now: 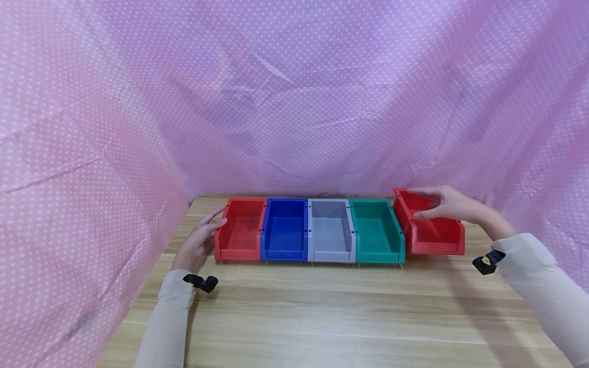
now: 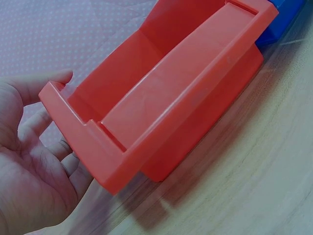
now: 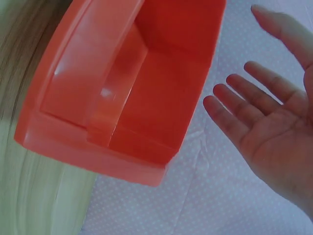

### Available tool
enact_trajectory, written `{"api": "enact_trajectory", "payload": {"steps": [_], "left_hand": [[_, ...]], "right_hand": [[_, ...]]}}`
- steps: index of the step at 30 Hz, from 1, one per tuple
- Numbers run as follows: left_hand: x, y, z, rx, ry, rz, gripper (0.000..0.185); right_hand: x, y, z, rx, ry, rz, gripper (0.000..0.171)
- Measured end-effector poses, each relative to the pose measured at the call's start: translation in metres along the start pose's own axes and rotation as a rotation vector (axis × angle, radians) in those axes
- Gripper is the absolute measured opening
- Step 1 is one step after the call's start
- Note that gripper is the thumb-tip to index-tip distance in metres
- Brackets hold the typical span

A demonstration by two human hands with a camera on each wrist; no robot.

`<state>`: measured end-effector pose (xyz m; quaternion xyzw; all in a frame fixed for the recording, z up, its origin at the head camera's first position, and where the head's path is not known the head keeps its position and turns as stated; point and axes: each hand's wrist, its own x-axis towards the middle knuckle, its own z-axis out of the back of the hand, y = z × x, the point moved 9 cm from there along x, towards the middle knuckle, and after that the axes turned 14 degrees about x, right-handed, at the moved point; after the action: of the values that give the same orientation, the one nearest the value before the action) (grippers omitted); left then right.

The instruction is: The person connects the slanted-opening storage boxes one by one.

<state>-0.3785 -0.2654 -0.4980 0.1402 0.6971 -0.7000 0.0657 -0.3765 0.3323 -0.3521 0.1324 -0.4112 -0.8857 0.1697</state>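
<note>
Five open plastic bins stand on a wooden table (image 1: 322, 312). Red (image 1: 239, 232), blue (image 1: 284, 232), grey (image 1: 329, 232) and green (image 1: 376, 232) sit side by side in a row. A second red bin (image 1: 432, 230) stands skewed at the right end, a little apart from the green one. My left hand (image 1: 202, 236) lies flat against the outer left wall of the left red bin (image 2: 161, 98), fingers (image 2: 46, 83) straight. My right hand (image 1: 443, 204) hovers over the back of the right red bin (image 3: 132, 88), fingers (image 3: 234, 103) spread and straight, holding nothing.
Pink dotted cloth (image 1: 294, 102) walls in the table at the back and both sides, close behind the bins. A sliver of the blue bin (image 2: 286, 17) shows beyond the left red one. Bare wood lies in front of the row.
</note>
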Motion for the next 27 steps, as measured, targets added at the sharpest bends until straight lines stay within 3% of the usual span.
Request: {"api": "enact_trajectory", "payload": {"steps": [12,27], "left_hand": [[0.001,0.002,-0.001,0.007,-0.004,0.000,0.068],[-0.001,0.002,-0.001,-0.009,-0.014,-0.003,0.067]], "right_hand": [[0.007,-0.007,-0.019,0.024,0.153,-0.033,0.093],[0.008,-0.012,-0.022,0.008,0.152,-0.069,0.100]]}}
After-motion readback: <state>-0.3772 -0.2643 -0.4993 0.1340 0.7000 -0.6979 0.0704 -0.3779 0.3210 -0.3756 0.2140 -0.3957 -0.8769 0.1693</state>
